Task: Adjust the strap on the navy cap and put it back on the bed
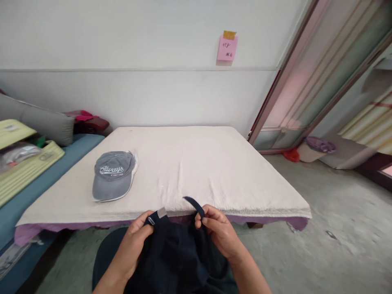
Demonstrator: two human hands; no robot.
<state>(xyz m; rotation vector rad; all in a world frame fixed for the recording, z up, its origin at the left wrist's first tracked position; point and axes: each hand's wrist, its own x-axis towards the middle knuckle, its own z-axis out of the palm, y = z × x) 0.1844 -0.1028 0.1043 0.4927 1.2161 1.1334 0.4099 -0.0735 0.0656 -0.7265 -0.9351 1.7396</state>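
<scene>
Low in front of me is a navy blue cap [176, 253], its back strap undone into two ends. My left hand [133, 243] is closed on the strap end with a small metal buckle [151, 221], where a grey tab [161, 212] sticks out. Between thumb and fingers, my right hand [219, 230] pinches the other strap [193, 203], whose free tip points up and left. The two ends are apart. A grey cap [113, 175] with white "Always" lettering lies on the table, beyond my left hand.
A table with a cream cloth [211, 163] stands before me, a purple cloth [266, 222] showing under its edge. Left is a blue mattress [76, 153] with a grey cushion [39, 116] and yellow packaging [33, 167]. A bin [312, 151] stands far right. A pink note [227, 48] hangs on the wall.
</scene>
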